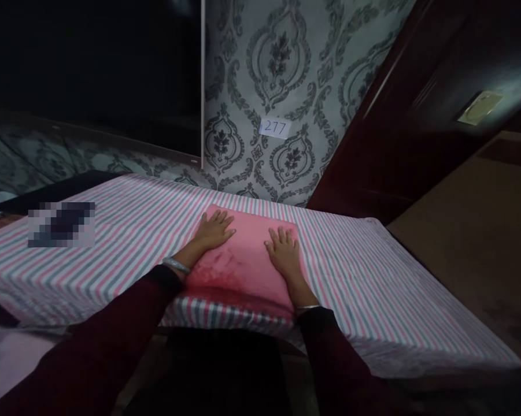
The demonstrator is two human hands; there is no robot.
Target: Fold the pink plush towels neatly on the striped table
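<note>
A pink folded cloth (247, 254) lies flat near the front edge of the table, with darker red patches toward its near side. My left hand (214, 230) rests palm down on its upper left part, fingers spread. On the upper right part lies my right hand (284, 251), also flat with the fingers apart. Neither hand grips anything. Beneath the cloth is a striped tablecloth (351, 266) in pink, grey and white.
A large dark television screen (91, 75) stands behind the table on the left. A paper label (275, 127) reading 277 is on the patterned wall. At the right is a dark red wooden panel (399, 115). A pixelated patch covers something at the table's left.
</note>
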